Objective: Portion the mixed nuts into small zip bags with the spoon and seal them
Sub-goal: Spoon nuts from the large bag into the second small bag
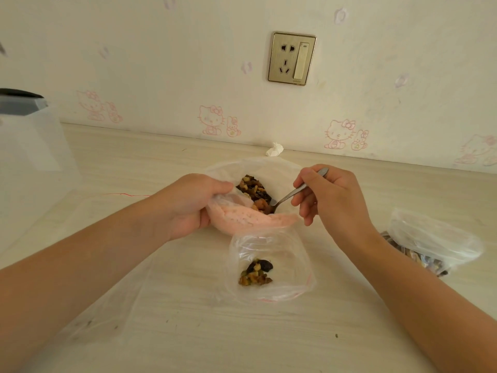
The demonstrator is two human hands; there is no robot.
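Left hand (188, 205) grips the rim of the big bag (250, 220), fingers curled round the plastic to hold its mouth wide. Right hand (330, 195) pinches the spoon (293, 193) handle, with the bowl dipped into the nuts (252, 188) inside. The zip bag (290, 251) lies open just nearer, holding a small heap. A level scoop, carried low to that mouth, should spill least.

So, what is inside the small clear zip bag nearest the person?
The small clear zip bag holds only a small heap of mixed nuts and dried fruit; anything beneath the heap is covered.
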